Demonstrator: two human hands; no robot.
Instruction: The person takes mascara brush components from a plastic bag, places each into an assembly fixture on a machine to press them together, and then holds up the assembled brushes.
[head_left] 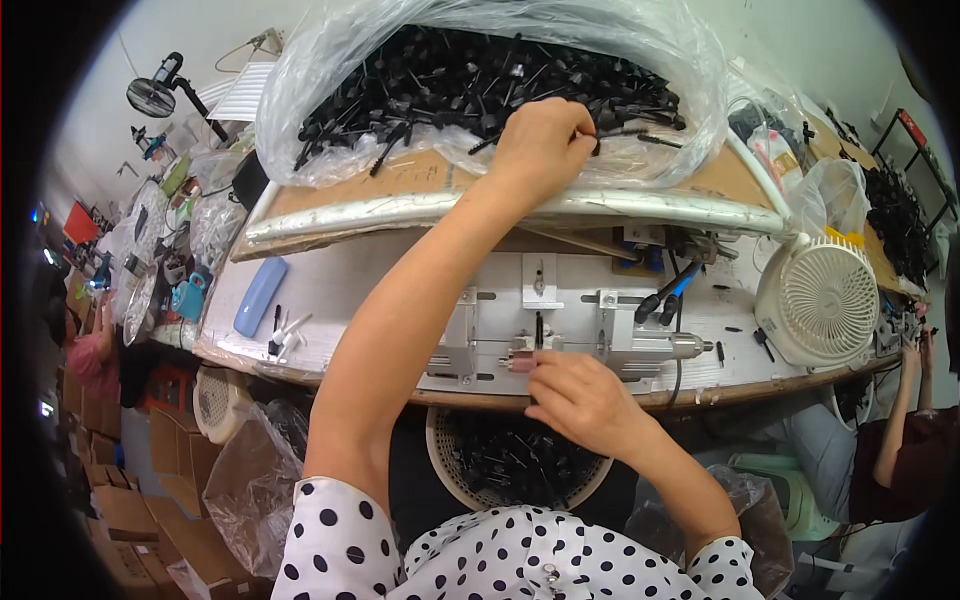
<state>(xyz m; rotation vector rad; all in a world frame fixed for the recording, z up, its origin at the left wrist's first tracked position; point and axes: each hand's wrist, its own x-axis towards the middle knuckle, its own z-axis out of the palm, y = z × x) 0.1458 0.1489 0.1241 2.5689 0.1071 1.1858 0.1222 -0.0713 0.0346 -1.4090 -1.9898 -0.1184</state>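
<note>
My left hand [545, 145] reaches across to the raised tray, at the near edge of a heap of black mascara wands [430, 85] on clear plastic sheeting [690, 60]. Its fingers are curled closed, and what they hold is hidden. Down at the bench, my right hand [582, 402] is closed with its fingertips at a small metal fixture [522, 362]. A thin black piece [539, 328] stands upright in that fixture. Whether the right fingers pinch anything cannot be made out. Metal clamp blocks [622, 335] flank the fixture on both sides.
A white-framed tray edge [660, 203] spans above the bench. Below the bench sits a basket [437, 455] of black wands. A white fan [820, 300] stands right, a blue case [260, 297] left. A cable [678, 365] hangs over the front edge. Another person's arm [900, 410] is far right.
</note>
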